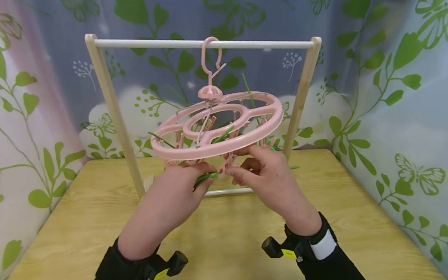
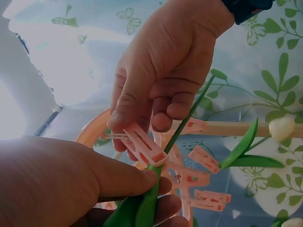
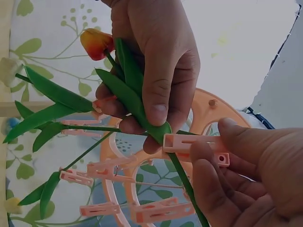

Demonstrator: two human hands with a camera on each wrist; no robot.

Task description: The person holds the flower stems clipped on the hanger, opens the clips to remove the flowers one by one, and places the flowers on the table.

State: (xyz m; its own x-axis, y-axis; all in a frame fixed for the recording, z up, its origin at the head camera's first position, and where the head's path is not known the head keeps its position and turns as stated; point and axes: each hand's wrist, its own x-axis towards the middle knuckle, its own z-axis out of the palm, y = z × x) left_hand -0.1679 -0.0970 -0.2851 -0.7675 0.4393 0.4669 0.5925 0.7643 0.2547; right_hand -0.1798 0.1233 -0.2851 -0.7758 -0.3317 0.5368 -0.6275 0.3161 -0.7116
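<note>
A pink round clip hanger (image 1: 218, 148) hangs by its hook from a white rod. Under its near rim, my left hand (image 1: 174, 189) pinches the green stem and leaves (image 3: 128, 101) of an artificial tulip, whose orange-red bloom (image 3: 97, 43) points down. My right hand (image 1: 269, 176) pinches the handle end of a pink clothespin (image 2: 147, 145) between thumb and fingers. That clothespin's tip meets the tulip's stem just beyond my left thumb; whether it grips the stem I cannot tell. In the head view the bloom is hidden behind my left hand.
More artificial tulips hang from other clothespins, among them a white one (image 2: 281, 127) and a yellow one (image 3: 13, 205). Several bare clothespins (image 3: 165, 210) dangle beside them. A wooden stand (image 1: 115, 117) with the white rod (image 1: 155, 43) stands on the wood-grain table (image 1: 223, 244), before leaf-patterned curtains.
</note>
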